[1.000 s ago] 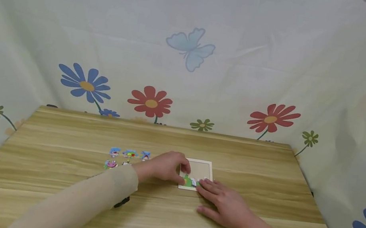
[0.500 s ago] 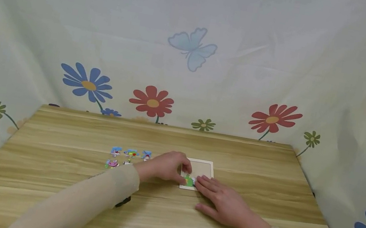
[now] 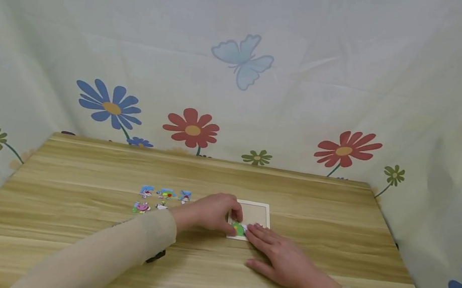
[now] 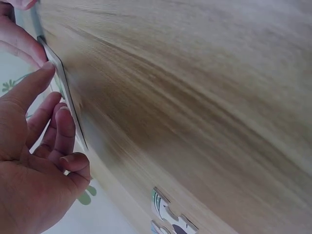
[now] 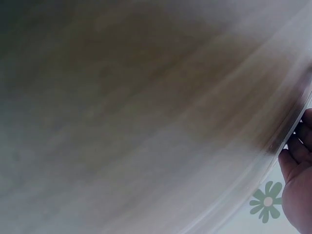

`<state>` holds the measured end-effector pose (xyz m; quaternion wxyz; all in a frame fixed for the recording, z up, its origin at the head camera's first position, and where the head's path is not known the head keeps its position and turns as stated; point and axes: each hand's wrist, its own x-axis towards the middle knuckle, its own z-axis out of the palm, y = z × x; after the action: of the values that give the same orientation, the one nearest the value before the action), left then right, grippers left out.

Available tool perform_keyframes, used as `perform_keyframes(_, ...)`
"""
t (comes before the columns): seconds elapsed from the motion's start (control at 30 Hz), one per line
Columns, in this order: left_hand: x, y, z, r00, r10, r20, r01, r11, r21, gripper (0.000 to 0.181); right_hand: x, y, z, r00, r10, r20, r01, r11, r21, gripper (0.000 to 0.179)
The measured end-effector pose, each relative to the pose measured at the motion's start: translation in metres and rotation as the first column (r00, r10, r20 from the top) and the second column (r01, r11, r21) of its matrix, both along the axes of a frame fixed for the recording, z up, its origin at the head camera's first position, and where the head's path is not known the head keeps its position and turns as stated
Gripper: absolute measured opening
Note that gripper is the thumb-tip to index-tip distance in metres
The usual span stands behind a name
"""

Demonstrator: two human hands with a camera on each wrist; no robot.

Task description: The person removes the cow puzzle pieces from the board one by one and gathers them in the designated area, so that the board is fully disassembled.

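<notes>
A small square puzzle frame (image 3: 268, 216) with a pale rim lies on the table, its upper part showing bare backing. My left hand (image 3: 214, 211) reaches over its left side, thumb and index finger pinching a green puzzle piece (image 3: 239, 229) in the lower left corner. Fairly straight fingers of my right hand (image 3: 281, 257) rest on the frame's lower right part and cover what lies there. In the left wrist view, the left hand (image 4: 36, 180) is at the frame's edge (image 4: 68, 92), other fingers loosely curled. Only part of the right hand (image 5: 298, 180) shows in the right wrist view.
Several loose puzzle pieces lie in rows left of the frame, among them a blue one (image 3: 185, 196) and a pink one (image 3: 142, 207). The left forearm passes close in front of them. A flowered cloth (image 3: 236, 114) hangs behind the wooden table (image 3: 318, 199).
The right hand's fingers have slid slightly left along the frame's lower part, covering more of the pieces beside the green one. The left hand stays almost in place.
</notes>
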<state>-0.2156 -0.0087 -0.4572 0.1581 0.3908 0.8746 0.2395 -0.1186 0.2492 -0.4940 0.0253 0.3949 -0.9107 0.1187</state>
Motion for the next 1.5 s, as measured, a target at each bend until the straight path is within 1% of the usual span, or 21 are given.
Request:
perform_keyframes(0.17, 0.0006, 0.0012, 0.0006, 1.000, -0.011, -0.022, 0.011, 1.000, 0.002, 0.022, 0.0000, -0.0003, -0.0001, 1.000, -0.010, 0.022, 0.010, 1.000, -0.003, 0.067)
perform_keyframes(0.3, -0.0003, 0.0019, -0.0008, 0.999, 0.017, -0.030, -0.018, 0.999, -0.028, 0.021, 0.0003, -0.0005, 0.0003, 1.000, -0.011, 0.029, 0.011, 1.000, -0.007, 0.067)
perform_keyframes(0.47, -0.0008, 0.0032, -0.0002, 0.999, 0.038, -0.009, -0.038, 0.999, -0.039, 0.020, 0.0007, -0.0009, 0.0013, 0.999, -0.012, 0.033, 0.012, 1.000, -0.019, 0.067)
perform_keyframes(0.67, -0.0010, 0.0041, 0.0027, 0.999, 0.034, 0.013, -0.033, 0.999, -0.029, 0.020, 0.0007, -0.0021, 0.0024, 0.999, -0.010, 0.043, 0.011, 0.999, -0.030, 0.067)
perform_keyframes(0.9, -0.0037, 0.0046, 0.0003, 0.999, 0.040, 0.035, -0.038, 0.999, -0.031, 0.022, -0.0001, -0.0026, 0.0020, 0.999, -0.010, 0.040, 0.011, 1.000, -0.026, 0.067)
perform_keyframes(1.23, -0.0022, 0.0053, 0.0006, 0.998, 0.039, 0.048, -0.038, 0.999, -0.024, 0.024, 0.0002, -0.0028, 0.0021, 1.000, -0.008, 0.028, 0.008, 1.000, -0.029, 0.067)
perform_keyframes(1.4, -0.0022, 0.0058, -0.0023, 0.997, 0.053, 0.053, -0.053, 0.999, -0.009, 0.023, 0.0006, -0.0024, 0.0011, 1.000, -0.013, 0.024, 0.013, 1.000, -0.027, 0.067)
perform_keyframes(1.5, -0.0026, 0.0055, -0.0045, 0.996, 0.065, 0.068, -0.067, 0.998, 0.023, 0.021, 0.0007, -0.0021, 0.0012, 1.000, -0.014, 0.022, 0.015, 0.999, -0.029, 0.067)
